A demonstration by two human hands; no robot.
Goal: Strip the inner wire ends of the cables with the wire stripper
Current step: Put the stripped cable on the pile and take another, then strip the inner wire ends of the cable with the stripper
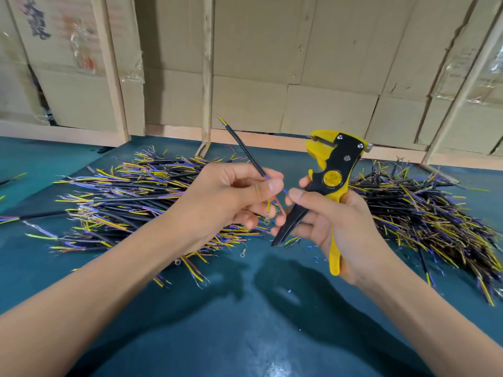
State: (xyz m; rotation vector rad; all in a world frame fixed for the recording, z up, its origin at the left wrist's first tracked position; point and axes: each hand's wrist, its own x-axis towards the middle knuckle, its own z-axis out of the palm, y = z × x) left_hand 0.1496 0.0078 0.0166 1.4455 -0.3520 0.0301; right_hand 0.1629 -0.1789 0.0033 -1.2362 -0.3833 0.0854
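My left hand (231, 197) grips a black cable (245, 148) that points up and away, its far end showing yellow and blue inner wires. At the near end a blue inner wire (284, 190) runs across to my right hand (334, 227), whose thumb and forefinger pinch it. A yellow and a reddish inner wire hang below my left fingers. The right palm also holds the yellow and black wire stripper (332, 170) upright by its handles, jaws at the top and away from the wire.
A big pile of black cables (130, 191) with coloured wire ends lies on the teal table (245, 322) at the left, another pile (424, 213) at the right. Small insulation scraps dot the table. Cardboard boxes (272, 63) and wooden slats stand behind.
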